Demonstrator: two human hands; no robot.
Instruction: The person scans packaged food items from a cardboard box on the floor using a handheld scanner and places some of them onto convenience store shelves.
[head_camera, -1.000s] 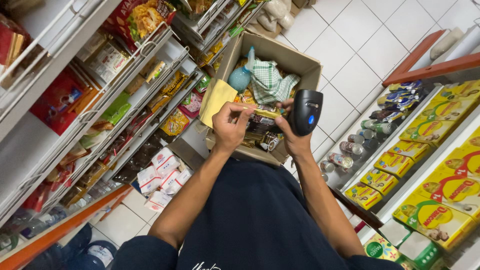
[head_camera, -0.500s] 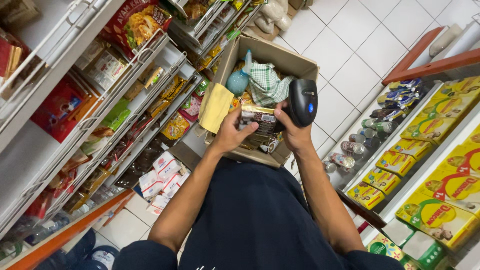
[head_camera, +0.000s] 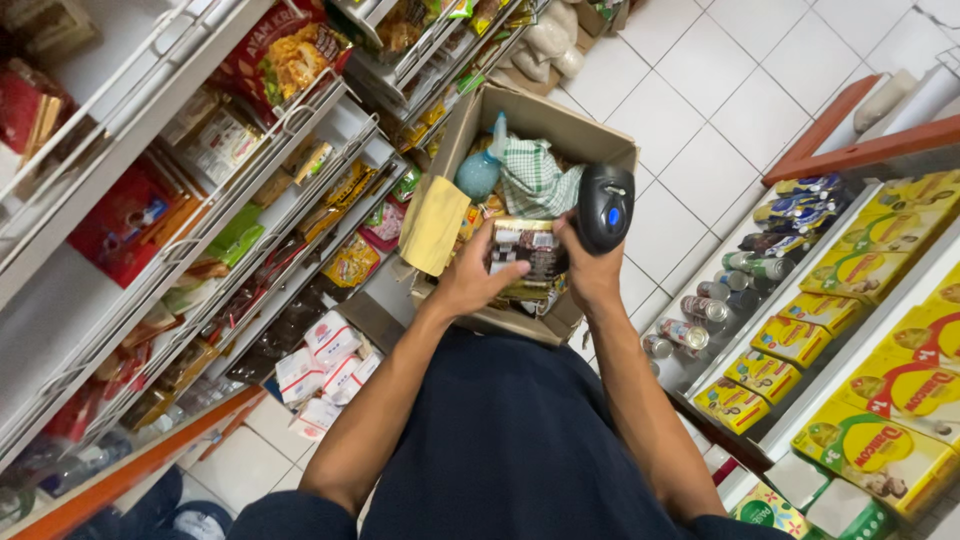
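Left hand grips the near left edge of a small brown packet, held over the open cardboard box. Right hand is closed around a black handheld scanner and steadies the packet's right side. The packet appears light, thin and crinkly (probably slippery film); hold by the edges.
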